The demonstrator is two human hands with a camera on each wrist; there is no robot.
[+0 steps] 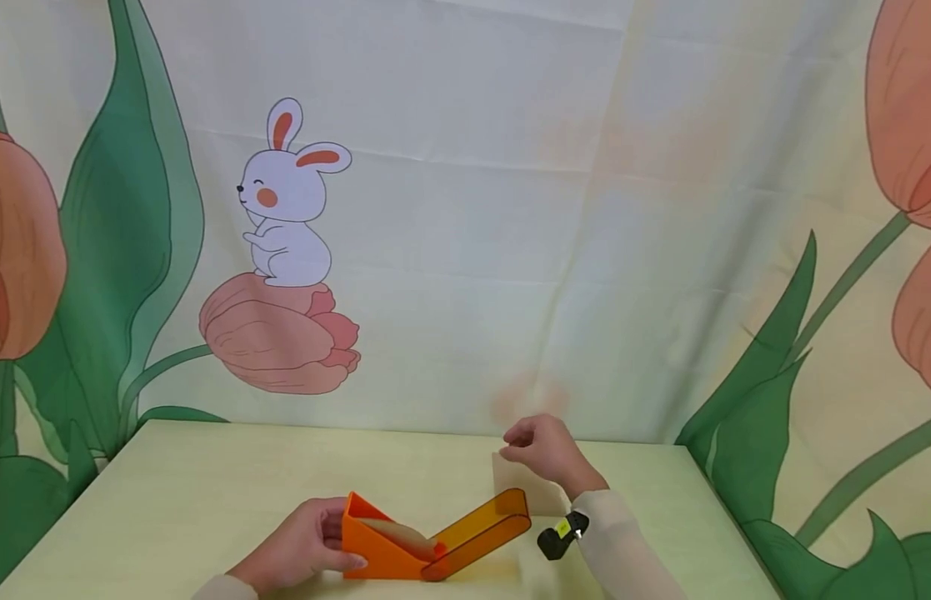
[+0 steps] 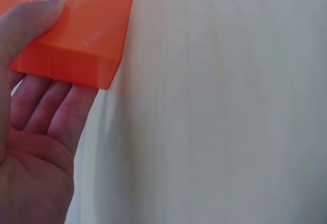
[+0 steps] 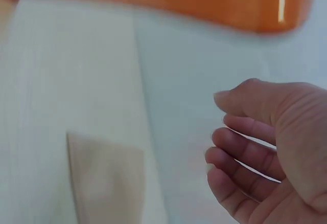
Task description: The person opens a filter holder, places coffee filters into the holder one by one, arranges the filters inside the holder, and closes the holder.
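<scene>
A pale backdrop (image 1: 450,250) with printed tulips and a white rabbit stands behind everything. Below it spreads a pale yellow counter (image 1: 262,458). On its near part sits an orange container (image 1: 386,552), wedge-shaped, tall at the left end and low at the right. Its long axis runs left to right across the person's front. From its low right end a see-through amber lid (image 1: 483,527) tilts upward and outward to the right, so the two form a wide V.

The left grip (image 1: 303,537) holds the container's tall end: the thumb lies along the outer face, while the other fingers reach to its far side. The right grip (image 1: 543,450) is relaxed and grasps nothing; its fingers bend loosely, with a visible gap from the thumb in the right wrist view.

Next in size comes a flat tan piece (image 3: 110,183), apparently paper, on the counter beyond the lid. The right grip hovers near its far edge, and no contact shows. The relation that counts, by judgement, is this one: the piece lies below the right grip and somewhat nearer the person, with the lid partly in front of it, and the right hand is far nearer than the left.

Smaller still, a narrow tan item (image 1: 397,533) lies slanted in the container's opening; what it is cannot be told.
</scene>
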